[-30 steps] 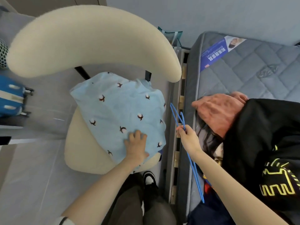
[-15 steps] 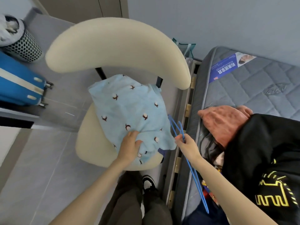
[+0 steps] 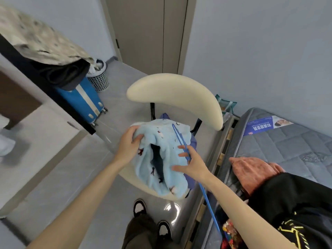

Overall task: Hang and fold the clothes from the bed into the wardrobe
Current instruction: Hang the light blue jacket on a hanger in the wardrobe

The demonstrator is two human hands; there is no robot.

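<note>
Our left hand (image 3: 128, 146) grips the pale-blue garment (image 3: 161, 139) at its far edge. Our right hand (image 3: 192, 162) pinches the blue hanger (image 3: 208, 204), fingers spread on the cloth bunched between both hands.

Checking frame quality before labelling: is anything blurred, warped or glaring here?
Head view: motion blur smears the left edge, worst on the spotted cloth; the wide lens tilts the door and bends the mattress edge; a glare spot shines under the chair; the shirt and hanger are only slightly soft.
</note>
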